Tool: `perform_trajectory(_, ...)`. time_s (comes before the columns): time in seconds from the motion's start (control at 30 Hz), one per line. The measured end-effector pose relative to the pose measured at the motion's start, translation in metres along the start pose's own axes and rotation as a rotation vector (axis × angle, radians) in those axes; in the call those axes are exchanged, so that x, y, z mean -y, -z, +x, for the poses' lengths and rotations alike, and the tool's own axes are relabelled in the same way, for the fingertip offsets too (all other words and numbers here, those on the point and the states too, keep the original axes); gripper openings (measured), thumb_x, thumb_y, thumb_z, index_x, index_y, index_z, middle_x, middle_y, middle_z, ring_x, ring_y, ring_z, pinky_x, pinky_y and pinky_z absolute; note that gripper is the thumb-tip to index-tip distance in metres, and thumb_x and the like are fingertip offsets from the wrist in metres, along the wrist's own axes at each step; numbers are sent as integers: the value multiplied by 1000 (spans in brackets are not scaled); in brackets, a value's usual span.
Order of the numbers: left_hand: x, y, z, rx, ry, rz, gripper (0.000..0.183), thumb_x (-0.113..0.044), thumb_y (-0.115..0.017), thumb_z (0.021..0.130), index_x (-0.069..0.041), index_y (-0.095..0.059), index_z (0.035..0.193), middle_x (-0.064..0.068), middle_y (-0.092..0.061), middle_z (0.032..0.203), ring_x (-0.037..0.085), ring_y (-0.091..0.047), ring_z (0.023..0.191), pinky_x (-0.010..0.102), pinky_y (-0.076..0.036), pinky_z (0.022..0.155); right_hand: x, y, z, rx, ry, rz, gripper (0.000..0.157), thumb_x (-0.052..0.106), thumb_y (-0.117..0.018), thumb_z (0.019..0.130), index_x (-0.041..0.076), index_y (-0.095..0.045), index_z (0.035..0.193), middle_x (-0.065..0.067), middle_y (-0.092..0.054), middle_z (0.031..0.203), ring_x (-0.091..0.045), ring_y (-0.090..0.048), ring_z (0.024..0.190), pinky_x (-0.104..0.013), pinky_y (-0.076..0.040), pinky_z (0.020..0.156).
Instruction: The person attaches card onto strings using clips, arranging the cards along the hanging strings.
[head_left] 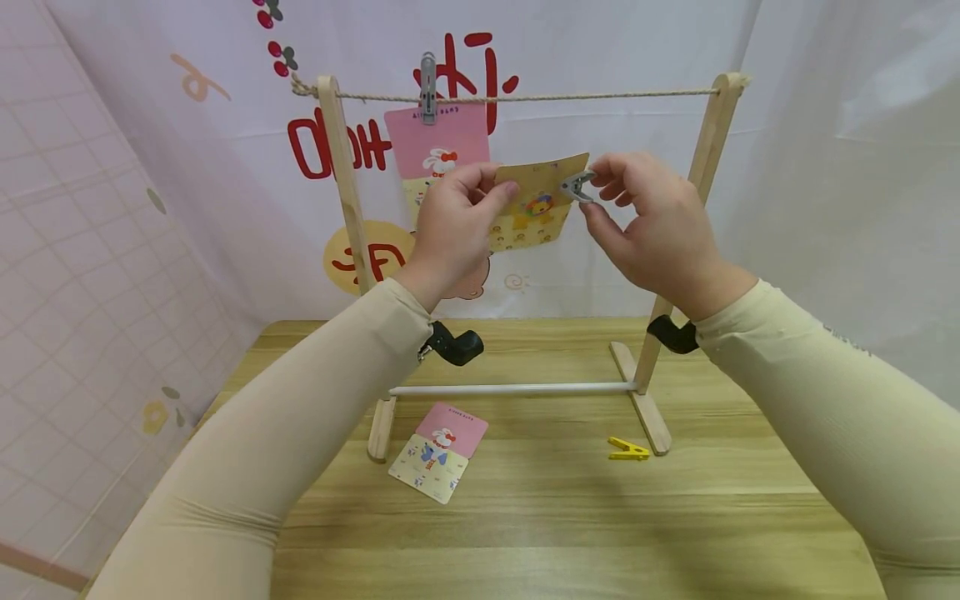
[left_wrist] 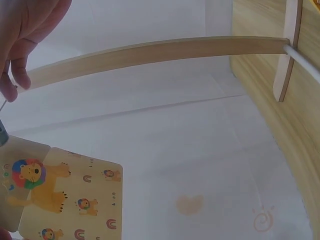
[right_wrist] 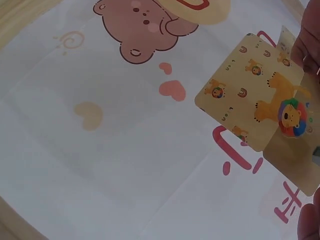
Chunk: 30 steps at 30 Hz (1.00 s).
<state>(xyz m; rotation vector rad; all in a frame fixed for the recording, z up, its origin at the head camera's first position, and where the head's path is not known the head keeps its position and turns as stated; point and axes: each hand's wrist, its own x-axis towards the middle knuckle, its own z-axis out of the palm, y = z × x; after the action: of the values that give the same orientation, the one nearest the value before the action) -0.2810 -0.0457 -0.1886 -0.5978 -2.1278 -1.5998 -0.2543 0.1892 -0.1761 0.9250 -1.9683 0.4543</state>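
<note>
Between thumb and fingers, my left hand [head_left: 459,218] pinches the left edge of a yellow lion card [head_left: 525,229]. My right hand [head_left: 656,225] pinches the handles of a grey clothespin [head_left: 576,187], whose nose overlaps the card's right side. Both hands are raised below a twine line [head_left: 600,97]. In the left wrist view the lion card [left_wrist: 90,192] shows its rainbow-maned lion, with a bit of the clothespin [left_wrist: 3,135] at its edge. The right wrist view has the card [right_wrist: 245,90] tilted, with left-hand fingers [right_wrist: 307,50] at its upper right.
The twine spans a wooden stand [head_left: 343,175] with a white crossbar [head_left: 517,389]. Another grey clothespin [head_left: 428,87] holds a pink-and-yellow rabbit card [head_left: 450,133] on the line. A similar rabbit card [head_left: 438,454] and a yellow clothespin [head_left: 628,450] lie on the wooden table [head_left: 540,525].
</note>
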Motion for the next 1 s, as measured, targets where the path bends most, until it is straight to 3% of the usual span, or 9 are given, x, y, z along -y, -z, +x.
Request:
perform_trajectory(0.7, -9, 6, 22, -64, -25, 31, 22, -26, -68, 104, -12, -77, 118, -1, -66, 95, 16, -56, 89, 24, -48, 75, -1, 2, 34, -65, 20, 22, 26, 11, -67, 100, -9, -63, 117, -24, -71, 107, -33, -69, 91, -19, -48, 82)
perform_trajectory(1.0, -13, 7, 28, -92, 4, 13, 24, -27, -68, 104, -13, -76, 121, -2, -65, 95, 15, -57, 92, 23, -49, 80, 1, 2, 48, -68, -12, 27, 25, 14, -64, 104, -7, -64, 117, -21, -71, 108, -31, -71, 94, -19, -49, 83)
